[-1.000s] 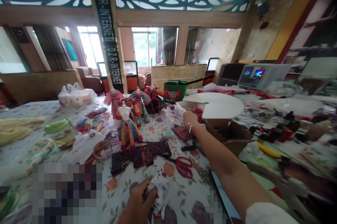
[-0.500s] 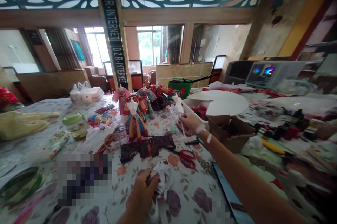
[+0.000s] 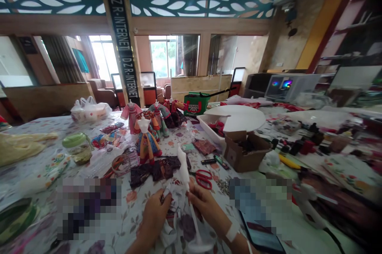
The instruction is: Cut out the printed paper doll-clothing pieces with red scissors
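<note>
In my right hand (image 3: 204,202) is a small white mannequin (image 3: 183,162), gripped by its thin stem just below the body. Its round base hangs over the near table, and the body leans slightly left. My left hand (image 3: 156,208) pinches a bunched white cloth with a dark and red print (image 3: 175,202), right beside the mannequin. Beyond both hands lies a dark patterned doll garment (image 3: 158,169). Red-handled scissors (image 3: 203,179) rest just past my right hand. Farther back, a dressed mannequin in an orange and blue skirt (image 3: 148,144) stands upright.
More doll dresses (image 3: 131,117) stand behind. A cardboard box (image 3: 238,154) and a white tray (image 3: 205,125) sit to the right. A phone (image 3: 259,232) lies near my right forearm. At left stands a green-lidded jar (image 3: 79,148); a green bag (image 3: 195,105) is at the back.
My right hand has brought the white mannequin from beside the white tray back toward me, next to my left hand. The left hand stays on the cloth. The view has shifted slightly right.
</note>
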Tool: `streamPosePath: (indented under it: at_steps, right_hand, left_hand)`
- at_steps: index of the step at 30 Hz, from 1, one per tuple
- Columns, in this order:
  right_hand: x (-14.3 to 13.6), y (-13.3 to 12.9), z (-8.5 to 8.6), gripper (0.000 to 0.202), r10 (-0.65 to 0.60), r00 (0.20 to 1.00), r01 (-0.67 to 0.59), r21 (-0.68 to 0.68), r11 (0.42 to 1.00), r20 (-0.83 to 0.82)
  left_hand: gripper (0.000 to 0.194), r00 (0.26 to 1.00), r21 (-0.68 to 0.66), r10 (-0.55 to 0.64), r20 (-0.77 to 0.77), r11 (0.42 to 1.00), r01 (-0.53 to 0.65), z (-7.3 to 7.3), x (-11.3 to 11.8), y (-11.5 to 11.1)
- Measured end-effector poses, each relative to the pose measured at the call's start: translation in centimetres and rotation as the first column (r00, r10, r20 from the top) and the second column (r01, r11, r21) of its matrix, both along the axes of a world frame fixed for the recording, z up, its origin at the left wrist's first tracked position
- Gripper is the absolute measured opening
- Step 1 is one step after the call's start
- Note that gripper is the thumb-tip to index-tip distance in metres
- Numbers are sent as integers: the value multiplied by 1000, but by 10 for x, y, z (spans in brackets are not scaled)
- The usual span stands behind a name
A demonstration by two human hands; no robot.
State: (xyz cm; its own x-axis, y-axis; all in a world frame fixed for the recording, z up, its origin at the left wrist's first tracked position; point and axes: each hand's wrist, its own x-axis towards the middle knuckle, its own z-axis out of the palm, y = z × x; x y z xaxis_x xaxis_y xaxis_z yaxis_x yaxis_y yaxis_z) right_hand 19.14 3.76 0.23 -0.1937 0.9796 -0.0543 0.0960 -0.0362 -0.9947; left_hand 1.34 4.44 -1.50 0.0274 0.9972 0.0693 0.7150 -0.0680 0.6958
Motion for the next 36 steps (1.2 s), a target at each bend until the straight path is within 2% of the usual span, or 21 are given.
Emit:
streamPosePath:
  at_steps: [3,7,9,11,13,15,17,18,19,20,21,22,23,24,25,26,27,32,34,36]
  right_hand:
    - [5,-3,1,52,2,998,-1,14,1000,-59]
    - [10,-6,3,50,11,992,-10,8,1000,-125]
    - [11,-7,3,47,13,987,-14,-8,1000,-159]
    - [10,-10,1,42,19,981,-26,-34,999,-195]
    - [9,-14,-1,39,26,973,-43,-66,997,-228]
    - [7,-18,1,37,37,959,-76,-131,988,-281]
    - [7,-23,7,34,51,925,-136,-201,970,-378]
    - [7,-26,11,33,67,895,-180,-221,958,-440]
    - [8,-28,15,33,92,857,-229,-217,949,-507]
    - [8,-30,20,33,124,814,-278,-193,941,-568]
    - [8,-33,23,33,158,769,-318,-157,935,-619]
    - [8,-35,26,34,188,728,-350,-122,929,-659]
    - [7,-37,28,35,213,694,-375,-94,922,-688]
    - [6,-38,28,36,228,667,-393,-75,917,-710]
    - [5,-39,28,37,231,647,-400,-66,914,-726]
    - [4,-40,26,37,229,636,-404,-65,912,-737]
    - [3,-40,24,37,220,631,-402,-71,913,-744]
    - [1,-39,15,40,182,615,-365,-72,928,-767]
    - [1,-39,15,41,183,601,-369,-67,927,-778]
    - [0,-40,17,32,187,594,-383,-71,921,-782]
  left_hand:
    - [28,995,-10,26,-99,1000,-28,1,4,0]
    - [29,998,42,-8,-59,999,11,1,3,-6]
    - [30,998,124,8,-66,992,0,4,-1,-8]
    - [33,985,244,86,-149,968,-48,9,-8,-9]
    - [35,952,381,190,-241,921,-87,15,-15,-10]
    - [34,944,517,226,-242,853,-72,21,-20,-13]
    - [31,983,604,109,-146,797,1,24,-20,-19]
    - [28,998,615,5,-56,788,31,24,-17,-22]
    - [25,993,585,-103,62,810,48,23,-13,-26]
    - [23,959,527,-161,233,850,15,23,-8,-29]
    - [21,888,419,-170,427,908,-27,22,-1,-32]
    - [22,768,277,-153,622,960,-34,21,7,-34]
    - [26,617,148,-141,774,988,40,21,15,-35]
    - [30,472,44,-124,873,983,177,21,23,-36]
    - [28,361,-22,-99,927,948,318,23,30,-36]
    - [22,293,-60,-73,953,905,422,25,37,-37]
    - [18,255,-83,-36,966,893,443,29,43,-37]
    - [21,144,-140,93,985,921,363,47,57,-40]
    - [21,131,-149,108,986,920,364,49,56,-40]
    - [19,142,-145,99,985,921,363,47,53,-41]
